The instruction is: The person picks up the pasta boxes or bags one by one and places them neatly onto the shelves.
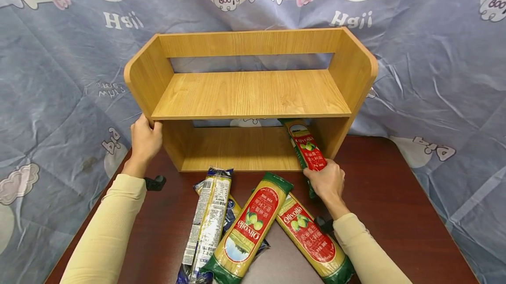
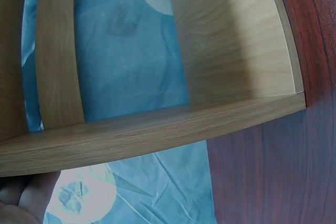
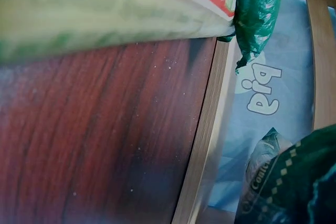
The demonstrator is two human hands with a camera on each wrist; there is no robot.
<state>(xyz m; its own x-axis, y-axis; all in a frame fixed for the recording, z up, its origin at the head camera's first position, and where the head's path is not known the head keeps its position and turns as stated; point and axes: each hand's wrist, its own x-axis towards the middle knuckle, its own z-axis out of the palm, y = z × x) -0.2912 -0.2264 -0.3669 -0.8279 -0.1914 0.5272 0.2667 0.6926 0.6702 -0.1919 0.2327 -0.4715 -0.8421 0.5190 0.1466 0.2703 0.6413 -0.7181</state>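
Observation:
My left hand (image 1: 146, 141) grips the left side panel of a two-tier wooden shelf (image 1: 253, 93) at its front edge. In the left wrist view, fingers (image 2: 39, 195) show along the outer face of that panel. My right hand (image 1: 327, 181) holds a green-ended Olivoila spaghetti pack (image 1: 306, 143) by its near part. The pack slants into the right side of the lower compartment, its far end under the upper board. A green edge shows along its left side, and a green end (image 1: 312, 191) sticks out below the hand. The right wrist view shows dark green wrapping (image 3: 294, 182), with the hand hidden.
On the dark red table (image 1: 395, 213) before the shelf lie an Olivoila pack (image 1: 253, 227), another Olivoila pack (image 1: 310, 238) under my right wrist, and a blue-ended spaghetti pack (image 1: 207, 222). A blue-and-yellow pack (image 1: 232, 209) lies beneath them. A printed cloth (image 1: 71, 77) hangs behind.

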